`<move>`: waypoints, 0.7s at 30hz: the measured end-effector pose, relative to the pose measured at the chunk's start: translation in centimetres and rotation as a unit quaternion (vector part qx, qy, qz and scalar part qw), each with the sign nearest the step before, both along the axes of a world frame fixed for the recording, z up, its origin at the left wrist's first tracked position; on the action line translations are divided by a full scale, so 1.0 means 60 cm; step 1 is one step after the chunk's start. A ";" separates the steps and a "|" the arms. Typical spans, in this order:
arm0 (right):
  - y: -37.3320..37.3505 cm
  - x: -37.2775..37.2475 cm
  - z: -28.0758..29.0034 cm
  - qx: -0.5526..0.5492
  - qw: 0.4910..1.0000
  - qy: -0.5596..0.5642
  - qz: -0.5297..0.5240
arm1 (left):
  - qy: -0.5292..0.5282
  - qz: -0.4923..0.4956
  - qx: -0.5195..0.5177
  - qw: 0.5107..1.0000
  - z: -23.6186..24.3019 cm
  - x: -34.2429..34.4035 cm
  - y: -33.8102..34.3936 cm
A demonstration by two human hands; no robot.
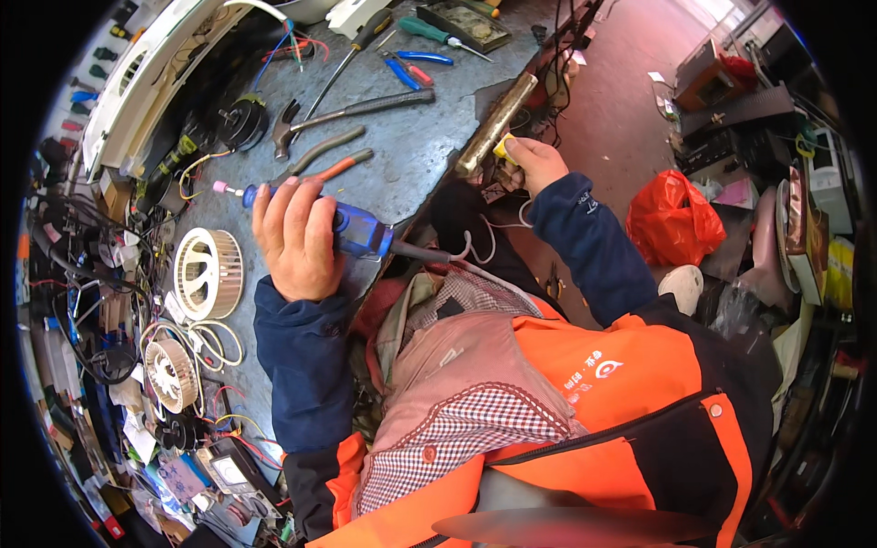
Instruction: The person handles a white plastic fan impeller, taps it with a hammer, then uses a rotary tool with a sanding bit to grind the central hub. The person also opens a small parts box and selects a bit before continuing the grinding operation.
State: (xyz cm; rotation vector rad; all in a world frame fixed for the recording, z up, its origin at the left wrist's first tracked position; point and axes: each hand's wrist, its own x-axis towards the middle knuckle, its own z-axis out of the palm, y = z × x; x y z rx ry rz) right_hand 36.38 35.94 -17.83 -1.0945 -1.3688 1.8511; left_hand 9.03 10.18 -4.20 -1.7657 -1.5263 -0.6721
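My left hand (297,239) is wrapped round a blue rotary tool (358,230), held over the bench. A small pink grinding tip (220,187) sticks out of the tool's far left end, and a dark cord leaves its other end toward my lap. Beyond the bench's right edge, my right hand (539,164) pinches a small yellow piece (502,146) between thumb and fingers. Most of that piece is hidden, so its kind does not show. It is beside a worn metal bar (496,126) along the bench edge.
On the blue-grey bench (402,146) lie a claw hammer (365,108), pliers (333,164), a green screwdriver (434,32) and white fan wheels (208,274). Loose wires and parts crowd the left. A red plastic bag (674,219) stands on the right.
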 end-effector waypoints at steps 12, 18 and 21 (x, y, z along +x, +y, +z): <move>-0.135 -0.095 0.223 0.646 0.732 0.123 0.178 | -0.053 -0.112 0.051 0.991 0.071 0.055 -0.002; -0.181 -0.224 0.300 0.637 0.654 0.384 0.134 | -0.168 -0.154 0.152 0.962 0.119 0.064 0.002; -0.183 -0.250 0.353 0.422 0.791 0.383 0.223 | -0.148 0.031 0.089 0.984 0.165 0.034 -0.061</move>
